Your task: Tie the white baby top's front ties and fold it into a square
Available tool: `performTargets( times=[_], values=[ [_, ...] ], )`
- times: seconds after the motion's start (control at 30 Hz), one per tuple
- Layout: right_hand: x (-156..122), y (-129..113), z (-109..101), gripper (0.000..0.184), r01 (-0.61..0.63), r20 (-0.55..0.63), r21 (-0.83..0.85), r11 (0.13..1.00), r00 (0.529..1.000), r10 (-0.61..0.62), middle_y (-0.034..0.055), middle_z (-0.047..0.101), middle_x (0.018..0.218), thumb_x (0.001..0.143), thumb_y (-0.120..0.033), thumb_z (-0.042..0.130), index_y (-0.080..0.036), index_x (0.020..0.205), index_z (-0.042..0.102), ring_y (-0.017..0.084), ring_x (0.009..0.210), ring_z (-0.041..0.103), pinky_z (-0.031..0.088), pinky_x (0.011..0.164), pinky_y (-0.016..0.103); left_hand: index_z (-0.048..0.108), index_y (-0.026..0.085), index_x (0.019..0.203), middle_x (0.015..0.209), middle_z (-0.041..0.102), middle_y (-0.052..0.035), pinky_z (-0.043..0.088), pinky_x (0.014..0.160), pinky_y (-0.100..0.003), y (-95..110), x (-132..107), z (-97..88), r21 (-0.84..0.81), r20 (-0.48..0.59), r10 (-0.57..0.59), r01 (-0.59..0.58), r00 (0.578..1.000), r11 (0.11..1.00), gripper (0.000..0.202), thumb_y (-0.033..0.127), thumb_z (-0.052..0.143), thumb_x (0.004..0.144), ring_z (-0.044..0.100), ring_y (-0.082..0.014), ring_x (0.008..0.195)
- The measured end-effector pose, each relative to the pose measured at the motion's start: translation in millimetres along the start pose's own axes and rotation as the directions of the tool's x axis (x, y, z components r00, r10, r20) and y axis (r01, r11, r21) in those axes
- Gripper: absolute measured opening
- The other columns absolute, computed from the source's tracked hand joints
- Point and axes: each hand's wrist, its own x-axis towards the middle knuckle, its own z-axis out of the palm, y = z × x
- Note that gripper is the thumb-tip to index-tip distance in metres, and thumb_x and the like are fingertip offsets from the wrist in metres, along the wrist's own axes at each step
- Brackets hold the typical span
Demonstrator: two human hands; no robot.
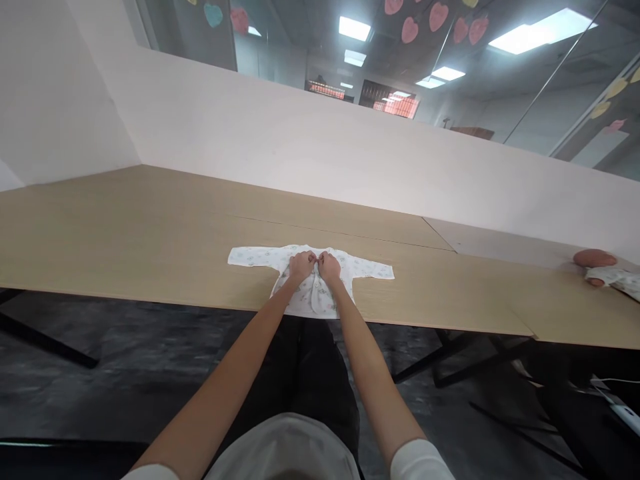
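A small white baby shirt (367,268) with a faint green print lies flat on the long wooden table (150,247), sleeves spread left and right. My left hand (301,265) and my right hand (329,266) rest side by side on the shirt's chest near the neckline. Both hands have their fingers curled in a pinch on the shirt's front opening. What is between the fingertips is too small to make out beyond the fabric.
At the far right edge of the table another person's hand (593,259) lies by a second white garment (620,280). A white partition wall (300,140) runs behind the table. Black table legs (45,340) and a dark floor show below the near edge.
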Motion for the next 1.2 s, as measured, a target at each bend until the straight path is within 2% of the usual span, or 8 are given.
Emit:
performTargets(
  times=[0.2,0.57,0.73,0.87,0.93,1.0,1.1,1.2],
  values=[
    [-1,-3,-3,0.016,-0.083,-0.005,0.025,0.996,0.996,0.084,0.008,0.067,0.098,0.095,-0.02,0.043,-0.017,0.097,0.059,0.02,0.091,0.06,0.04,0.075,0.028,0.07,0.02,0.088,0.098,0.072,-0.0064,0.043,0.084,-0.034,-1,1,1.4,-0.061,-0.015,0.046,-0.047,0.999,0.997,0.019,0.024,0.052,0.084,0.062,-0.0219,0.092],
    [-4,2,-8,0.023,-0.014,0.005,0.212,0.977,1.0,0.013,0.0035,0.07,0.094,0.09,-0.016,0.044,-0.02,0.086,0.066,0.017,0.087,0.061,0.041,0.077,0.025,0.072,0.021,0.092,0.101,0.073,-0.0057,0.045,0.086,-0.032,-2,0,-1.6,-0.093,0.014,0.097,-0.095,0.995,0.991,0.022,0.031,0.053,0.087,0.063,-0.0216,0.094],
    [-4,1,-10,0.026,-0.061,-0.025,0.307,0.95,0.997,0.072,0.0051,0.07,0.092,0.091,-0.027,0.043,-0.019,0.086,0.067,0.017,0.086,0.062,0.043,0.077,0.025,0.073,0.022,0.092,0.099,0.074,-0.0046,0.045,0.087,-0.031,0,-1,-3.6,-0.14,0.028,0.09,-0.085,0.996,0.987,0.024,0.031,0.051,0.087,0.064,-0.0201,0.091],
    [-2,2,-11,0.021,-0.12,-0.035,0.326,0.938,0.99,0.139,0.0047,0.069,0.088,0.087,-0.028,0.047,-0.018,0.084,0.066,0.018,0.084,0.061,0.044,0.079,0.026,0.073,0.02,0.09,0.099,0.074,-0.0056,0.047,0.086,-0.029,-5,0,-2.2,-0.268,0.005,0.057,-0.053,0.998,0.962,0.027,0.032,0.049,0.086,0.065,-0.0191,0.091],
    [-1,4,-11,0.02,-0.145,-0.061,0.353,0.924,0.982,0.177,0.0038,0.068,0.085,0.086,-0.027,0.045,-0.019,0.082,0.064,0.018,0.081,0.06,0.044,0.08,0.027,0.072,0.018,0.089,0.098,0.073,-0.0059,0.048,0.085,-0.028,-10,2,-3.2,-0.367,0.003,0.074,-0.068,0.997,0.928,0.029,0.032,0.047,0.086,0.064,-0.0184,0.09],
    [0,5,-11,0.022,-0.158,-0.105,0.403,0.902,0.97,0.217,0.0037,0.067,0.085,0.086,-0.028,0.042,-0.02,0.082,0.061,0.018,0.081,0.06,0.044,0.079,0.027,0.072,0.016,0.086,0.093,0.073,-0.0057,0.049,0.083,-0.028,-16,2,-5.8,-0.417,0.044,0.115,-0.086,0.992,0.905,0.031,0.034,0.047,0.086,0.064,-0.0185,0.087],
    [0,6,-10,0.022,-0.159,-0.155,0.452,0.878,0.955,0.253,0.0044,0.066,0.083,0.087,-0.029,0.039,-0.02,0.079,0.058,0.019,0.08,0.058,0.044,0.077,0.028,0.073,0.017,0.082,0.091,0.073,-0.0052,0.049,0.084,-0.03,-24,0,-9.8,-0.349,0.119,0.19,-0.138,0.975,0.927,0.028,0.036,0.053,0.082,0.064,-0.0196,0.086],
    [-1,6,-10,0.021,-0.141,-0.174,0.454,0.88,0.954,0.243,0.0022,0.064,0.077,0.086,-0.03,0.04,-0.021,0.077,0.056,0.018,0.076,0.057,0.044,0.075,0.026,0.074,0.019,0.083,0.098,0.073,-0.0046,0.047,0.092,-0.033,-27,-6,-12.0,-0.238,0.119,0.259,-0.226,0.958,0.945,0.021,0.034,0.06,0.077,0.063,-0.0206,0.095]
  ],
)
